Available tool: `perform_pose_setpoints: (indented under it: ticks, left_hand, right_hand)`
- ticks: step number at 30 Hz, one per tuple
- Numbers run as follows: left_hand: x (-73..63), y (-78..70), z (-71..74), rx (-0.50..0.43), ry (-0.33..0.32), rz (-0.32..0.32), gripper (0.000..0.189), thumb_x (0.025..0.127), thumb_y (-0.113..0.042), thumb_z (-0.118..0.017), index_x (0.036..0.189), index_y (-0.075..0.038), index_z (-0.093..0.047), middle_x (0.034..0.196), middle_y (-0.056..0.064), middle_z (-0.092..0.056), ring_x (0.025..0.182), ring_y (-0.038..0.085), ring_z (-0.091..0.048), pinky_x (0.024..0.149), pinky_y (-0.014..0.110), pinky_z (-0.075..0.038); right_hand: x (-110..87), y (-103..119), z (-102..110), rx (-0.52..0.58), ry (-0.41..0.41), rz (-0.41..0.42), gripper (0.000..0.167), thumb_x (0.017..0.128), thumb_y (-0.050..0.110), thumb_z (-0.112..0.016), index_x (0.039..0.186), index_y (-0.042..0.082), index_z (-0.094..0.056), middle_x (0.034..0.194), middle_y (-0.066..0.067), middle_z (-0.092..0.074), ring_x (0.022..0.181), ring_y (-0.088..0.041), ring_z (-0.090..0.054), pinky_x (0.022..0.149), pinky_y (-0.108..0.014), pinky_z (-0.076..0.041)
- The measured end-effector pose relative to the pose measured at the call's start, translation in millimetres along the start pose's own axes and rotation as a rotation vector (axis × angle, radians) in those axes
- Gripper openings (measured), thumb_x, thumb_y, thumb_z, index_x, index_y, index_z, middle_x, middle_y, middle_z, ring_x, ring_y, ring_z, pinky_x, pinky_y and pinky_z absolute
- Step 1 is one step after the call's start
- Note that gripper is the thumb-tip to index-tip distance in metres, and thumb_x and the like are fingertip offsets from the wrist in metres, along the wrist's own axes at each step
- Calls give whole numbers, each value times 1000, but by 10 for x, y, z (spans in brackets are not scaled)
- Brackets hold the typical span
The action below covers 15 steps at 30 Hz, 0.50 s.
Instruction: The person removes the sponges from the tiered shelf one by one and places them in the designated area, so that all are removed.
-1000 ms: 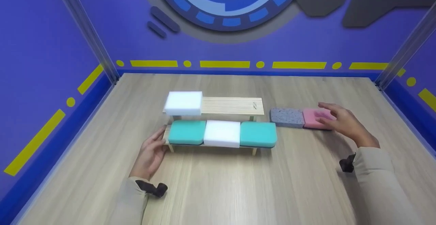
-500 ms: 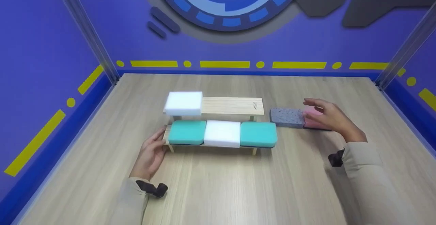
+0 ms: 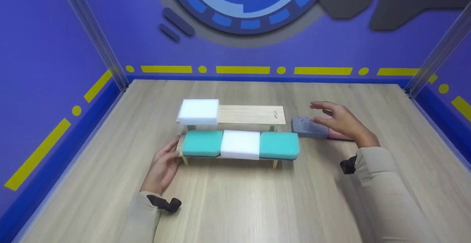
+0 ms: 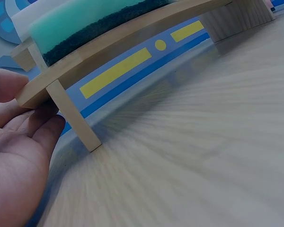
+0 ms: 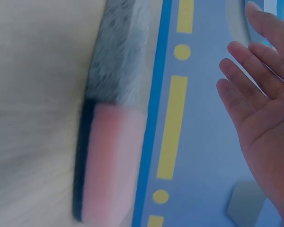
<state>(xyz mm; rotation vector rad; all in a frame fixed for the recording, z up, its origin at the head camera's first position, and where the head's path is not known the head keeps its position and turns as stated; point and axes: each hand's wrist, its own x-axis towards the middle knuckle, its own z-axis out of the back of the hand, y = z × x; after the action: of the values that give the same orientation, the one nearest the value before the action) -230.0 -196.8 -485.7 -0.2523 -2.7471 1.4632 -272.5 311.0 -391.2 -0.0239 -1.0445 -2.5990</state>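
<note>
My left hand [image 3: 162, 167] pinches the left end of the front wooden stand [image 3: 180, 148], thumb above the board and fingers beneath it in the left wrist view. On that stand sit a green sponge [image 3: 202, 143] with a dark scouring underside, a white sponge [image 3: 240, 144] and a second green sponge [image 3: 279, 145], side by side. My right hand [image 3: 342, 121] hovers with fingers spread and nothing in it, over a grey speckled sponge [image 3: 307, 126] and a pink sponge [image 5: 114, 161] lying end to end on the table. In the head view it hides most of the pink one.
Behind the front stand is another wooden stand [image 3: 250, 114], with a white sponge [image 3: 198, 111] on its left end. Purple-blue panels [image 3: 235, 57] wall in the wooden table [image 3: 235, 202] at the back and on both sides.
My right hand has moved left, from over the pink sponge toward the grey one, still holding nothing. The left hand, the stands and the sponges have stayed where they were.
</note>
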Motion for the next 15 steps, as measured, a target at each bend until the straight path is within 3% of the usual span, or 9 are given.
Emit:
perform_pose_setpoints:
  ticks: [7, 15]
  left_hand:
    - [7, -4, -15, 6, 9, -7, 64, 92, 12, -34, 151, 7, -9, 162, 15, -5, 149, 24, -8, 122, 34, -12]
    - [-1, 3, 3, -3, 14, -2, 63, 93, 12, -33, 151, 7, -9, 162, 16, -5, 149, 25, -10, 122, 34, -15]
  right_hand:
    - [133, 230, -42, -6, 28, 29, 55, 91, 31, -66, 137, 4, -51, 140, -17, -52, 134, -35, -44, 113, -51, -34]
    - [287, 505, -147, 26, 89, 25, 60, 89, 35, -68, 138, 6, -50, 142, -14, -51, 137, -34, -41, 115, -48, -33]
